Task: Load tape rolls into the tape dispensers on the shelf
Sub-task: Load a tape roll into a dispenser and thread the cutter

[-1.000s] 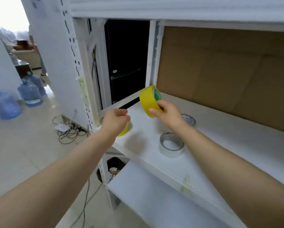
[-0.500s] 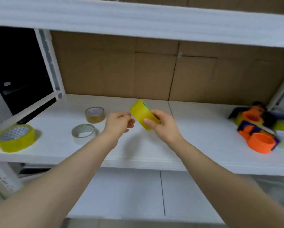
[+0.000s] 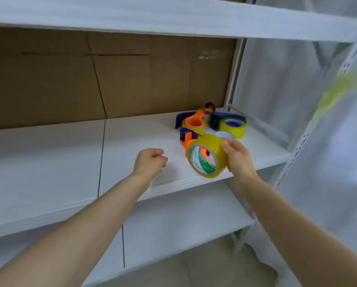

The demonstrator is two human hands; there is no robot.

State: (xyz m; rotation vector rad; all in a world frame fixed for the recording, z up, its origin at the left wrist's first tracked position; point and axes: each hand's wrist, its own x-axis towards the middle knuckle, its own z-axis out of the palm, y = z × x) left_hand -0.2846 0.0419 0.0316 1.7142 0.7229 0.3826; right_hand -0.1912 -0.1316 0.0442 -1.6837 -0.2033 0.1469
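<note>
The right hand (image 3: 236, 160) grips a yellow tape roll (image 3: 206, 155) above the shelf (image 3: 49, 162) — just before the dispensers (image 3: 194, 123) — while the left hand (image 3: 149, 163) hangs clenched, holding nothing.

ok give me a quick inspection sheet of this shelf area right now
surface: white shelf, seam line across it
job's things: yellow tape roll held over the front edge; orange-and-purple dispenser; second dispenser partly behind that roll; blue dispenser with loaded roll
clutter: pale roll, partly hidden by the hand
fingers: right hand grips the yellow tape roll; left hand curled, nothing seen in it
cables: nothing seen
surroundings: cardboard backing, lower shelf, white sheeting at right
</note>
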